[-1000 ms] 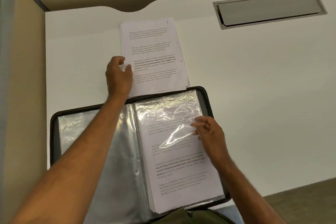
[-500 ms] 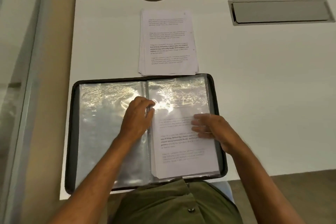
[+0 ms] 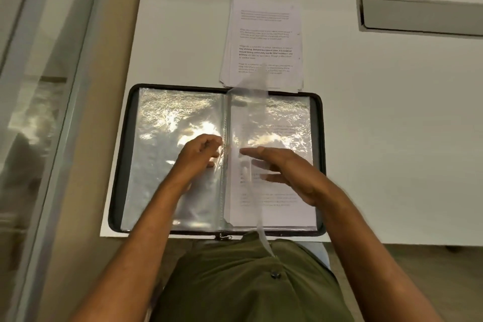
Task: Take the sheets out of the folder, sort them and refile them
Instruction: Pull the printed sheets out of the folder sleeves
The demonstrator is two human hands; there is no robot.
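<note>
On white desk, glossy crinkled folder

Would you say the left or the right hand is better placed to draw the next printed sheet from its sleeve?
Probably the right hand: it hovers open over the printed sheet, while the left hand is curled at the folder's spine.
</note>
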